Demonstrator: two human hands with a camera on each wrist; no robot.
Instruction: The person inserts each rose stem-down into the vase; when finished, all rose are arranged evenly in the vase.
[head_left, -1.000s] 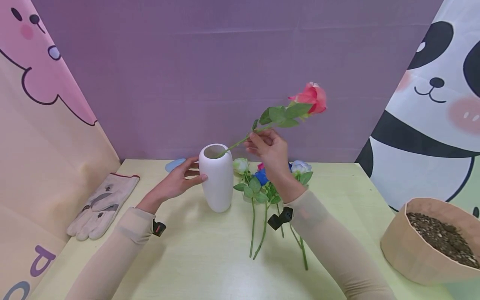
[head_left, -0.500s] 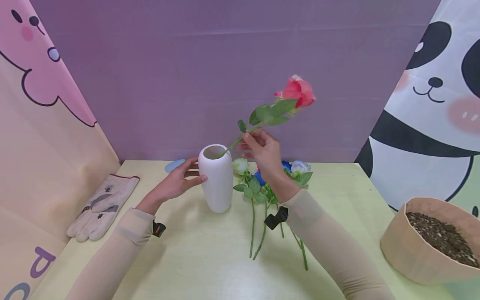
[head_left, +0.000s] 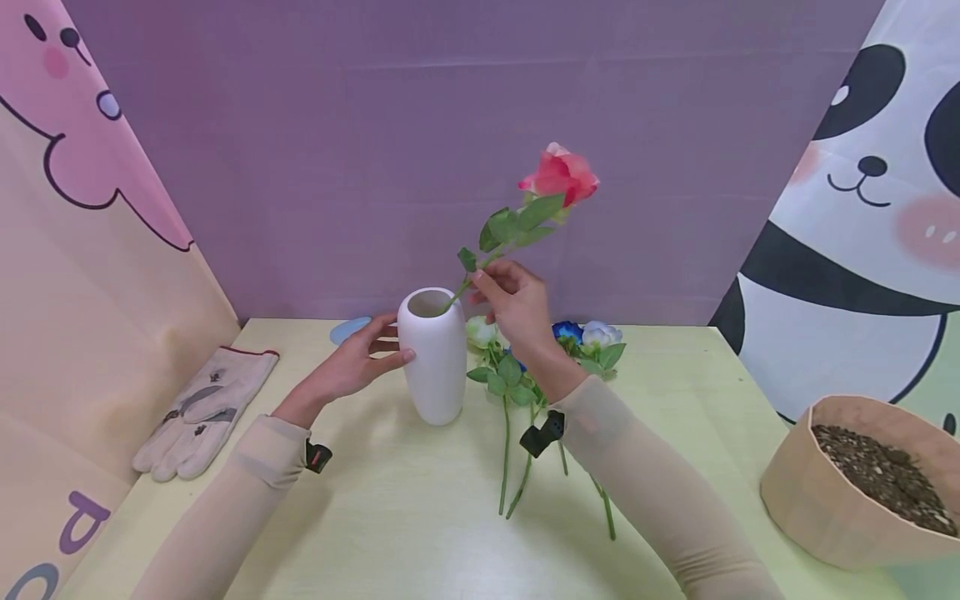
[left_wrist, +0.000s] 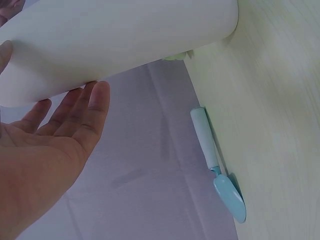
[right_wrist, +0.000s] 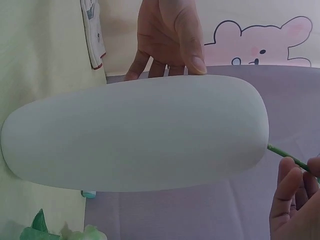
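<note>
A white vase [head_left: 433,371] stands upright on the pale table. My left hand [head_left: 356,362] holds its left side near the top, thumb in front and fingers toward the back; the left wrist view shows those fingertips [left_wrist: 100,95] against the vase wall. Above and right of the mouth, my right hand [head_left: 519,307] pinches the green stem of a pink rose [head_left: 561,177] between thumb and fingers. The lower end of the stem [head_left: 456,297] runs down into the vase's mouth, and the bloom leans up to the right. In the right wrist view, the stem [right_wrist: 285,152] shows at the vase's rim.
Several flowers, including a white-green one [head_left: 481,332], a blue one [head_left: 567,332] and a pale blue one [head_left: 602,334], lie right of the vase, partly behind my right arm. Work gloves [head_left: 206,412] lie left, a light blue trowel [left_wrist: 230,197] behind my left hand, a soil-filled pot [head_left: 840,500] right.
My right hand has moved left toward the vase with the rose, whose stem now stands steeper and whose bloom is further left and higher. My left hand and the vase stay put.
</note>
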